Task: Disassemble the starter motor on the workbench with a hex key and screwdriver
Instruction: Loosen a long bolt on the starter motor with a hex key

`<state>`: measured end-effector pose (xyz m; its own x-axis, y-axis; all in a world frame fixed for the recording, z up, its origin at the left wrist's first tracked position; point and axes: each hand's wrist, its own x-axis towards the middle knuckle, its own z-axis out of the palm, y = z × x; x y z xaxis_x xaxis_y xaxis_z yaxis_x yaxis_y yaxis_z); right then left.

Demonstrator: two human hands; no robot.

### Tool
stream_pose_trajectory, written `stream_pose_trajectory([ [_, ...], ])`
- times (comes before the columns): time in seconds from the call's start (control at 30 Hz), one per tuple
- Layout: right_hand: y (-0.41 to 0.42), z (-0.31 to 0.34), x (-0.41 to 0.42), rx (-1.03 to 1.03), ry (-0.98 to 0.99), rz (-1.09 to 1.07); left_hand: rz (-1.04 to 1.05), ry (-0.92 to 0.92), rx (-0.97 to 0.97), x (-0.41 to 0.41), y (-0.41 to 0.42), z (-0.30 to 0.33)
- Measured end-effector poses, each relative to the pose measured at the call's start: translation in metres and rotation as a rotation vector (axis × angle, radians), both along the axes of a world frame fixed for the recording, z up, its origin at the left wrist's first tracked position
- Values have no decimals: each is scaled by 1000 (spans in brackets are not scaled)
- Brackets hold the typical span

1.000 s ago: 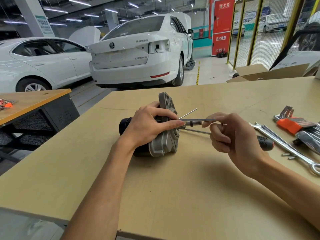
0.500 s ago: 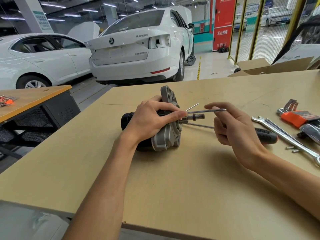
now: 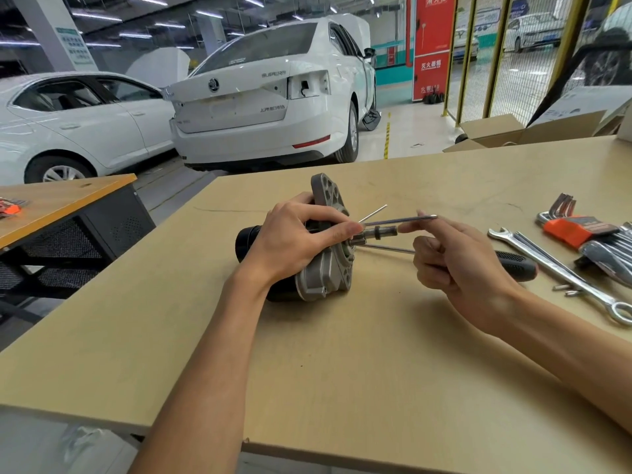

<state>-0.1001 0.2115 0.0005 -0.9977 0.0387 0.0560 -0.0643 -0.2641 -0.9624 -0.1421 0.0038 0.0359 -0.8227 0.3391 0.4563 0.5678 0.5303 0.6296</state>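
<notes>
Cars: two white cars stand on the shop floor behind the benches, one at far left and one nearer the middle with its tail toward the camera.
Side bench: one second bench at left, with one orange tool holder on its top.
Workbench: one tan workbench carries everything below.
Starter motor: one starter motor lies on its side near the middle of the workbench, black cylindrical body to the left, grey cast flange to the right, a short shaft sticking out rightward.
Long bolts: three thin metal rods project from the flange face toward the right; the upper long bolt runs nearly level.
Left hand: the left hand wraps over the top of the motor body and flange, fingers curled around it, index fingertip lying at the base of the shaft.
Right hand: the right hand hovers just right of the shaft, index finger stretched out under the upper long bolt and touching it, other fingers curled in; whether it truly pinches the bolt cannot be told.
Screwdriver: one black-handled screwdriver lies on the workbench behind the right hand.
Spanners: at least one combination spanner lies further right.
Hex keys: one set in an orange holder at the right edge.
Small screws: a couple of small loose screws beside the spanner.
Box: one open cardboard box beyond the far edge.
</notes>
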Motion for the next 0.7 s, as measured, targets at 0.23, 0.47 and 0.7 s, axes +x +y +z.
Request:
stream_pose_trajectory([
  [0.23,4,5,-2,-110,-18,125,-22,-8,-3,-3,-1,2],
  [0.47,0,2,1,55,241,78,-16,-8,0,-4,-1,1],
  [0.7,-4,4,9,179,392,-110,-20,-8,7,-4,-2,0],
])
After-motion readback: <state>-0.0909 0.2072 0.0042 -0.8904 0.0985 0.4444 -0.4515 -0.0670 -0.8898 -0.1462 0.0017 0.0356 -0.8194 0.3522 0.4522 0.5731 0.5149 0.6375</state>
